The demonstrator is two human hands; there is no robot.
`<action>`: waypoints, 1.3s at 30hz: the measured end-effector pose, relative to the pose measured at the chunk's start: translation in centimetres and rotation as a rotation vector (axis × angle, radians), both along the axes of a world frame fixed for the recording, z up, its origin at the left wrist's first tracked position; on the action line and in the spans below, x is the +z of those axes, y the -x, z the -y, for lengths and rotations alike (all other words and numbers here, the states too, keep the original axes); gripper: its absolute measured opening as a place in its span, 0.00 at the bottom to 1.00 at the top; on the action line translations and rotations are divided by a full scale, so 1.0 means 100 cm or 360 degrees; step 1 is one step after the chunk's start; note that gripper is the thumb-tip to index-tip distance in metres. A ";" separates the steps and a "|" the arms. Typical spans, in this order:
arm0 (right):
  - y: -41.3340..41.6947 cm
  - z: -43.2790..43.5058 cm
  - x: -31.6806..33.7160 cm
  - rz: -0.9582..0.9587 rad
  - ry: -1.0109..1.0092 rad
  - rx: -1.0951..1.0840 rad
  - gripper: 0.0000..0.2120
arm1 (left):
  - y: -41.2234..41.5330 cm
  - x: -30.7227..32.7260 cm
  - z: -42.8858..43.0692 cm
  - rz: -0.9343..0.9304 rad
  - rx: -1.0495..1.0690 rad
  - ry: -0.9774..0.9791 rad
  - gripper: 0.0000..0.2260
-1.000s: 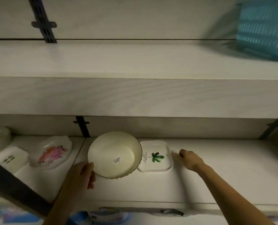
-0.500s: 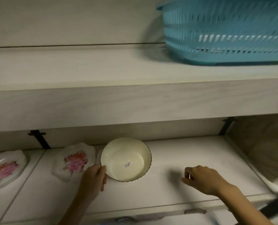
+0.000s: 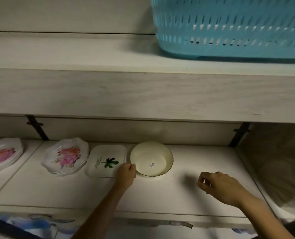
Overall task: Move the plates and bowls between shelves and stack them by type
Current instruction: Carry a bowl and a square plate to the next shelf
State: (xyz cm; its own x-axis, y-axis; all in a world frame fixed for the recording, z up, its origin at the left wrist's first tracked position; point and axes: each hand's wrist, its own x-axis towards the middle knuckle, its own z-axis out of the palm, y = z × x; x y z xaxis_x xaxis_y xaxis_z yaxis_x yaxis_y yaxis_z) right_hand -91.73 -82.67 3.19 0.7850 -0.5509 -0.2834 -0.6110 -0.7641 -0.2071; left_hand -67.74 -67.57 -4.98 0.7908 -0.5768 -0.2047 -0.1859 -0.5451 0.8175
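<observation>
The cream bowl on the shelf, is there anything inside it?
Only a small sticker on the floor of the cream bowl. The left hand grips its rim, covering a bit of that edge.

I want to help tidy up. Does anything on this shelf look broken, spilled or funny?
Nothing looks broken or spilled. The one funny bit: the cream bowl has a small white sticker stuck on its inside bottom.
</observation>
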 end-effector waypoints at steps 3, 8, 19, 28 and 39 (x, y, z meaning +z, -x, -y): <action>-0.002 0.005 0.000 0.0041 0.0028 0.0022 0.16 | -0.001 -0.005 0.004 0.0073 0.0000 -0.0102 0.20; -0.016 0.005 0.002 0.0051 0.0050 0.0142 0.16 | -0.001 0.007 -0.012 0.0414 -0.0131 -0.0282 0.21; -0.103 -0.059 0.007 0.0156 0.0013 0.0707 0.14 | -0.024 0.059 -0.152 0.0923 0.0017 -0.0914 0.19; -0.187 -0.177 0.018 0.0210 0.0014 0.1063 0.09 | -0.058 0.085 -0.294 0.0731 0.0405 -0.0699 0.21; -0.275 -0.361 0.015 0.0291 -0.0089 0.1139 0.10 | -0.119 0.091 -0.474 0.0649 0.0380 -0.0770 0.15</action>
